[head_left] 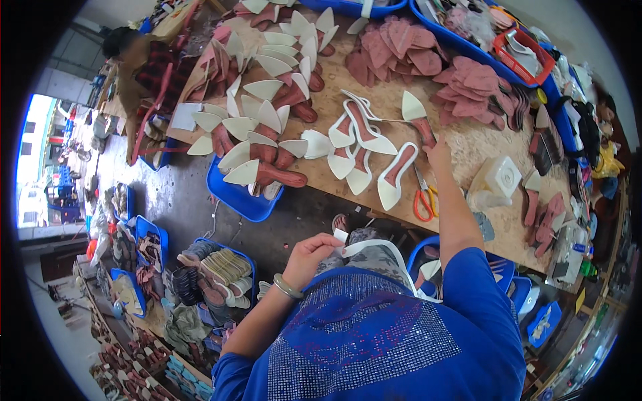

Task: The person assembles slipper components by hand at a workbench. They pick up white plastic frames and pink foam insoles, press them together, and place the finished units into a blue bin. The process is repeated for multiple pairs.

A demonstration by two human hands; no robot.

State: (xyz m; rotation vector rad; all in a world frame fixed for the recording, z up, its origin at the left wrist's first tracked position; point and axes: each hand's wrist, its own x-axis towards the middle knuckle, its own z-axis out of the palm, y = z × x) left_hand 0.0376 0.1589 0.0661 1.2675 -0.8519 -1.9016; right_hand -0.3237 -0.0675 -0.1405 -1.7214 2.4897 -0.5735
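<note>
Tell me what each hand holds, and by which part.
Left hand: a white strip, pinched near one end. Right hand: a white-toed insole, apparently held at its narrow reddish end.

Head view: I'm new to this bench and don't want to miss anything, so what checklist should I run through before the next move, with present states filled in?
1. Left hand on the white strip: ok, pinched near one end.
2. Strip clear of clothing: not ok, it drapes over the patterned trousers.
3. Right hand at the cream-toed insole: ok, at its near end.
4. Right hand's grip closed on that insole: cannot tell.
5. Scissors out of both hands: ok, lying on the table beside the right forearm.
6. Clear container tightly capped: cannot tell.
</note>
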